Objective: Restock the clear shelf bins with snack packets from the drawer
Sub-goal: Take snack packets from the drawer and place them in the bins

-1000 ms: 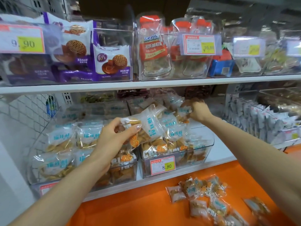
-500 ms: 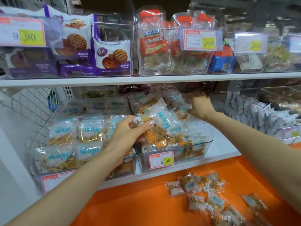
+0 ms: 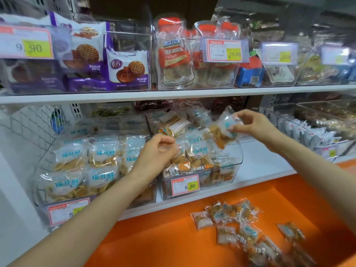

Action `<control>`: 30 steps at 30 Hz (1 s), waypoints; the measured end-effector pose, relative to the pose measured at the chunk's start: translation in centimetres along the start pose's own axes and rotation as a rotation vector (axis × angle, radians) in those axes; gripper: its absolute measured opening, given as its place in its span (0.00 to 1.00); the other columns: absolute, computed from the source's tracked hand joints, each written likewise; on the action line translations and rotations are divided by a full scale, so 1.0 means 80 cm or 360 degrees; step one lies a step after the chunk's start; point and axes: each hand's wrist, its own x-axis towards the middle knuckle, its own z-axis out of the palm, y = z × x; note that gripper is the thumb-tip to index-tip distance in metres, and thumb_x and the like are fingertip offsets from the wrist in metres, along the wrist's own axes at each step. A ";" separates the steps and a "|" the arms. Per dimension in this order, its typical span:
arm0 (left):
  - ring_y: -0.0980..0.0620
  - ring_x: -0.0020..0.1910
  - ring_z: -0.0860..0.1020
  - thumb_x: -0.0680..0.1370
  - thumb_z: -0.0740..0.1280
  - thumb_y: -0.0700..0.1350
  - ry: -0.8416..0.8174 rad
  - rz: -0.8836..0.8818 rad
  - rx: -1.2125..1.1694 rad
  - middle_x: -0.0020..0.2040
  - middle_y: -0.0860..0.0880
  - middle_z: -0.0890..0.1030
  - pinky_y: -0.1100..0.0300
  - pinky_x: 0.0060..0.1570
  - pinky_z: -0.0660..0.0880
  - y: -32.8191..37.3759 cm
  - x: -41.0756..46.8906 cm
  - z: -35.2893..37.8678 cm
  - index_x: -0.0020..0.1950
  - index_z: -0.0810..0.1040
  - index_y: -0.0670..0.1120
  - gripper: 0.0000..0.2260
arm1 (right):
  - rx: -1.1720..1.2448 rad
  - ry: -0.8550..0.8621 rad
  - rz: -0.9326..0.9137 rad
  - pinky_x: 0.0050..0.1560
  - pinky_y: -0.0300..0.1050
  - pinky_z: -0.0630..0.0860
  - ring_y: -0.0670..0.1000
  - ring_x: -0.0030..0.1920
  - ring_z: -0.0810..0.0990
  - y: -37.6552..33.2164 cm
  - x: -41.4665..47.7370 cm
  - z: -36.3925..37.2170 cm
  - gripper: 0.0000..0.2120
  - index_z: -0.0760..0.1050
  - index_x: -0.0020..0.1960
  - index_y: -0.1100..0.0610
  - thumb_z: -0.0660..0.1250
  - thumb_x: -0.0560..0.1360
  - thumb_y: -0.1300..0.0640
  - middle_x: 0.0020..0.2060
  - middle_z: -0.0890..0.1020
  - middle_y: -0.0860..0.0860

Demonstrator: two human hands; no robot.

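fingers of the right hand (image 3: 256, 125) pinch a clear, blue-printed snack packet (image 3: 224, 130) above the clear plastic shelf bin (image 3: 238, 158), likely to drop it in. left hand (image 3: 154, 153) fingers curl at the standing packets (image 3: 198, 151); grasp cannot be told. loose packets (image 3: 231, 218) lie in the orange drawer (image 3: 154, 237) below; white upper shelf (image 3: 173, 95) limits headroom.

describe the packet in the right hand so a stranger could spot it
Find the white lower shelf above the orange drawer. Over its clear bin with the 8.80 tag, the right hand pinches a packet. Unlike its neighbours lying in the bins, it hangs tilted in the air.
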 end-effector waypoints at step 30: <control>0.52 0.47 0.80 0.77 0.66 0.42 0.0118 -0.0054 0.0155 0.43 0.52 0.82 0.48 0.53 0.78 -0.012 0.000 -0.026 0.46 0.78 0.51 0.04 | -0.1391 -0.0021 -0.0501 0.61 0.51 0.68 0.57 0.62 0.73 0.053 0.103 0.048 0.22 0.72 0.64 0.54 0.71 0.71 0.60 0.62 0.76 0.54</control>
